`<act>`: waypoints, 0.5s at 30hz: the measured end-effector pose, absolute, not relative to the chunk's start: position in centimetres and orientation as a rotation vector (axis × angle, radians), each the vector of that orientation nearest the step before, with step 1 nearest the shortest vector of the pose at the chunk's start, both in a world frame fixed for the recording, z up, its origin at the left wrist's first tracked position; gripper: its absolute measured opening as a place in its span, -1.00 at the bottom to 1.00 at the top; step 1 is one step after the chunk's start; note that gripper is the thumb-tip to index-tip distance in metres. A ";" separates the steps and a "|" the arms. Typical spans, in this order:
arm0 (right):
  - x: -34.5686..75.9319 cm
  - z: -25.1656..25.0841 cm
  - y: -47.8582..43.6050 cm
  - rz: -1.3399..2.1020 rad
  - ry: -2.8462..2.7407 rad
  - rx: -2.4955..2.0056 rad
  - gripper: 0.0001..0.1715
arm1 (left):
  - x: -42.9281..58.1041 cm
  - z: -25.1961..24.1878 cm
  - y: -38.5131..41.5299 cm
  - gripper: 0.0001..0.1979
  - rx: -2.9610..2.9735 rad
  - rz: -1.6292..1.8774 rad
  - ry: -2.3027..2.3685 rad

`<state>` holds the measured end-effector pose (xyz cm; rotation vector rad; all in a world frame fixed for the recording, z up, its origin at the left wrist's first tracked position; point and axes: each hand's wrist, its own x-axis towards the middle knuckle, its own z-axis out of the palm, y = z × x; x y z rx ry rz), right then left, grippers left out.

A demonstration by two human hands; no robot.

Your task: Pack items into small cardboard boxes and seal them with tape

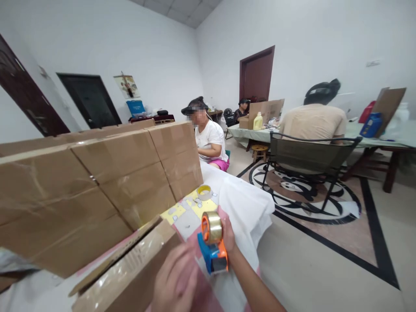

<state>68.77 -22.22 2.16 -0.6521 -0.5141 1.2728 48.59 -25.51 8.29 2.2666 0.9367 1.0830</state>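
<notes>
Fingers (pixel 225 220) of my right hand (pixel 229 236) are wrapped round an orange-and-blue tape dispenser (pixel 212 255), held over the draped worktop (pixel 243 195), just right of the near carton (pixel 133 260). My left hand (pixel 175 277) is blurry and half curled next to it; can't tell if it's pinching anything.

What could bite me, big to small: the carton wall (pixel 130 173) stands close, so a hard bump could shove it out of line. That near carton's got a dark gap along its top and sits on loose cloth, so leaning on it might make it skid. Dispenser's close enough to my left hand that a sloppy swing could clip it. And a stray knuckle could knock the loose roll (pixel 204 193) away.

Headcount, same order: one worktop, one wall (looks like three columns in front, can't count behind), one near carton, two hands, one dispenser, two tape rolls, one loaded, one loose.
</notes>
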 end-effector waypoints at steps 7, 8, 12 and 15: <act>68.9 5.7 -24.2 1.384 -0.752 -0.607 0.02 | 54.3 8.0 -22.6 -0.15 2.057 1.030 1.020; 69.0 6.1 -24.3 1.421 -0.801 -0.588 0.05 | 54.2 7.9 -22.6 -0.11 1.977 0.996 1.006; 68.9 6.9 -24.5 1.486 -0.934 -0.499 0.11 | 53.3 7.4 -23.4 -0.07 1.808 0.973 0.973; 68.5 6.1 -25.0 1.478 -0.919 -0.452 0.08 | 53.3 7.6 -24.1 -0.04 1.803 0.953 0.908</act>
